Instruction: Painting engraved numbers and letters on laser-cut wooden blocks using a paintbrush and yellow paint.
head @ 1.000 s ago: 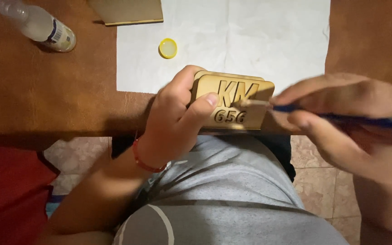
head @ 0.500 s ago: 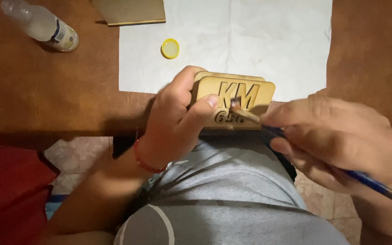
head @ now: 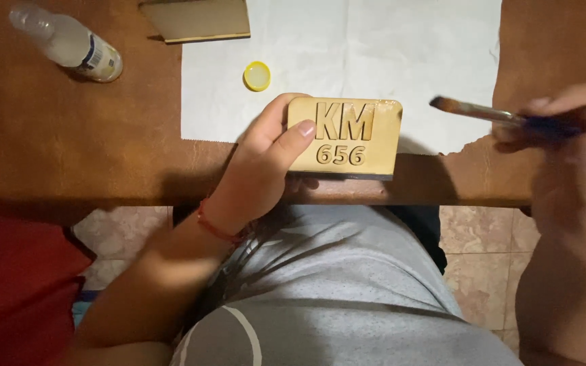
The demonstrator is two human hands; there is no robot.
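My left hand grips a small tan wooden plaque with raised letters and digits, thumb across its left face, holding it just above the near edge of the brown table. My right hand holds a thin blue-handled paintbrush at the right; its brown bristle tip points left and hangs a short way off the plaque's right edge, not touching it. A red cord circles my left wrist.
A white paper sheet covers the table's middle, with a yellow bottle cap on it. A clear plastic bottle lies at the far left. A flat wooden piece sits at the top. Red cloth at lower left.
The brush was touching the plaque's face; my right hand has since drawn it away to the right. The left hand keeps the plaque in about the same place.
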